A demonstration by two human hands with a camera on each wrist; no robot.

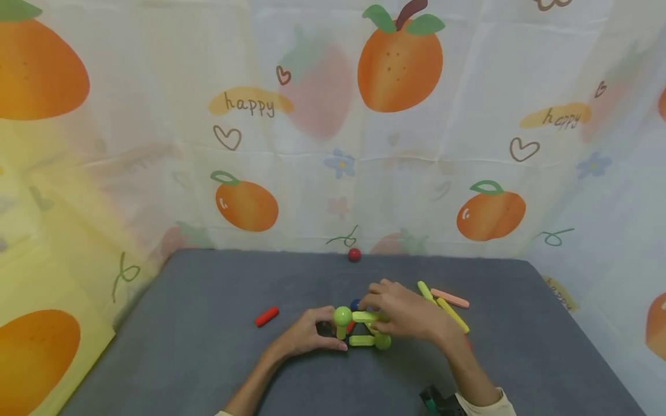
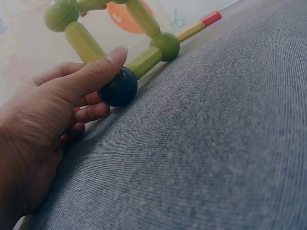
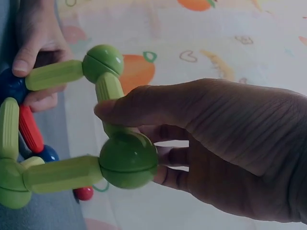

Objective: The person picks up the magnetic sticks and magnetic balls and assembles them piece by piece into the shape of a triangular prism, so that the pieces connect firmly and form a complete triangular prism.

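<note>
A frame of ribbed yellow-green sticks and green balls stands on the grey cloth, between both hands. My left hand [image 1: 307, 335] grips its dark blue ball [image 2: 120, 88] at a lower corner, thumb over the top and fingers behind. Up from that ball runs a stick [image 2: 85, 42] to a green ball [image 3: 103, 63]. Pinched between thumb and fingers of my right hand [image 3: 216, 143] is the upper green stick [image 3: 109, 87], which joins two green balls. A nearer green ball [image 3: 128, 160] sits beside those fingers. A red stick [image 3: 31, 128] and a second blue ball [image 3: 48, 154] form the frame's far side.
On the left of the grey table [image 1: 208, 358] lies a loose red stick [image 1: 266, 316]. A red ball [image 1: 354, 255] sits at the back edge, before a fruit-print curtain [image 1: 312, 173]. Right of my right hand lie yellow sticks [image 1: 452, 315] and a pink stick [image 1: 450, 298].
</note>
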